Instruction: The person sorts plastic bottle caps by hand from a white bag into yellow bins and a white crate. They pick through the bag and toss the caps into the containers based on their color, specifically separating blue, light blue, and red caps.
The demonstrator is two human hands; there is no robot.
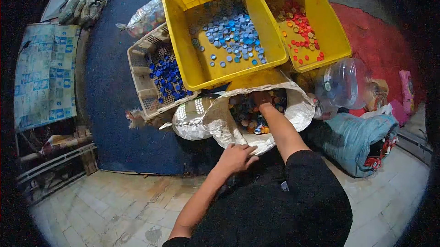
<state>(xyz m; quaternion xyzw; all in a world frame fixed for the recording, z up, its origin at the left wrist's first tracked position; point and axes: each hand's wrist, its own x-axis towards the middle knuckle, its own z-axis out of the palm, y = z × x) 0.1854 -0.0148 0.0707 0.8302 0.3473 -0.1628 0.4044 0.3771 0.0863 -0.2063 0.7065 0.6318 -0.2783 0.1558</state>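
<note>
Fingers of the left hand clamp the sack open by its near rim; the right hand is sunk among mixed caps, its grip hidden.

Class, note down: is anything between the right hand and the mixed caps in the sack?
Nothing visible is. The right hand is down among the mixed caps inside the open sack; the left hand rests on its near rim, aside.
</note>
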